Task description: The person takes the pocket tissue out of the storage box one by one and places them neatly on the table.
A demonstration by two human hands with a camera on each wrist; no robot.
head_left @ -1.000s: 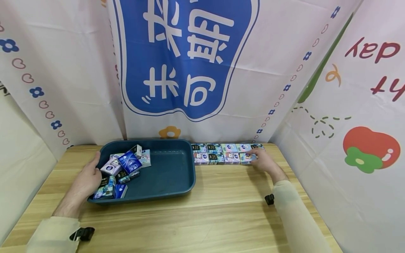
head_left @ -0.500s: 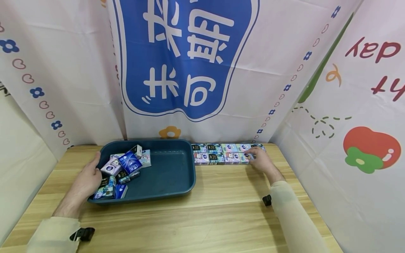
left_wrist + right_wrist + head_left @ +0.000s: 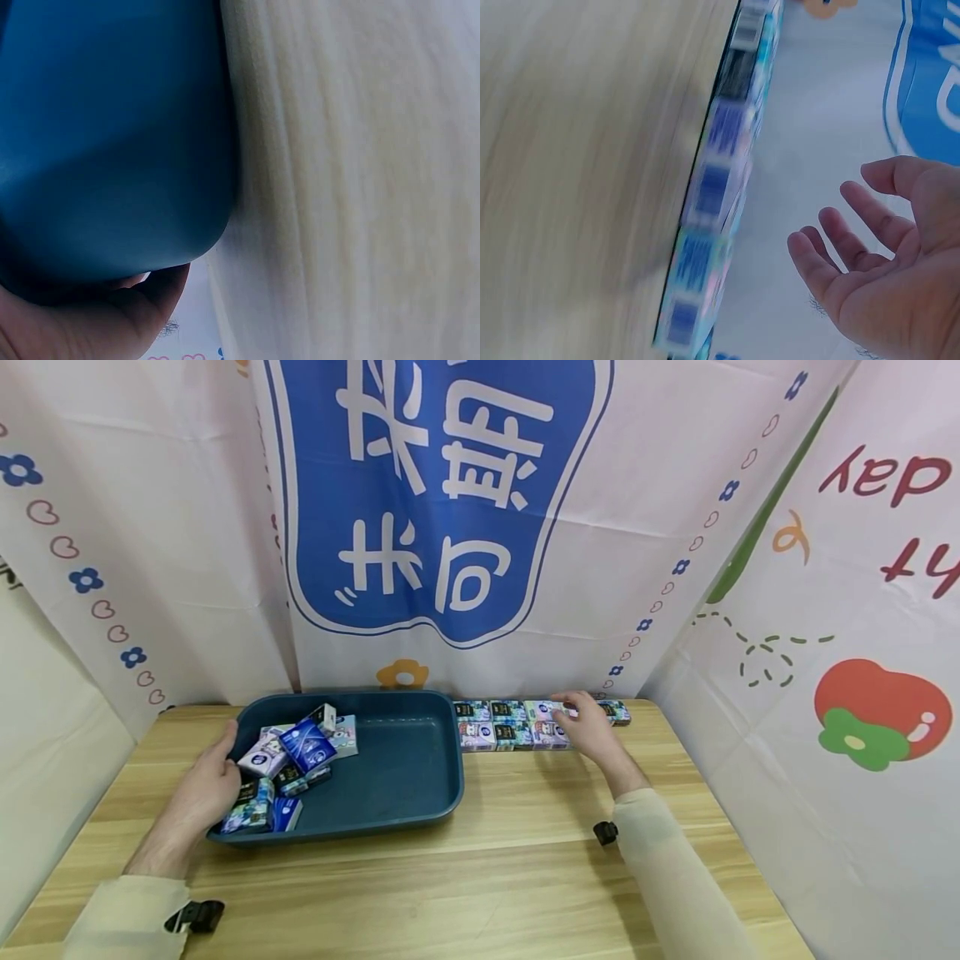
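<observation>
My left hand (image 3: 204, 789) grips the left end of a dark teal plastic tray (image 3: 405, 768). In the left wrist view its fingers (image 3: 154, 300) curl at the tray's outer wall. Several small tissue packs (image 3: 307, 745), blue, lilac and dark floral, lie heaped in the tray's left half. To the right of the tray, two rows of tissue packs (image 3: 513, 735) stand side by side along the table's back edge. Over the right part of these rows hovers my right hand (image 3: 591, 732), hiding some packs. The right wrist view shows its fingers (image 3: 846, 238) apart and loosely bent, holding nothing.
The wooden table (image 3: 450, 893) stretches in front of the tray and the rows. A printed curtain (image 3: 442, 647) hangs right behind them, with more cloth walls at both sides. Black wrist bands (image 3: 197, 916) sit at the sleeves.
My right hand has moved left along the rows from their right end, and the rightmost back pack now shows more fully. My left hand and the tray stay put.
</observation>
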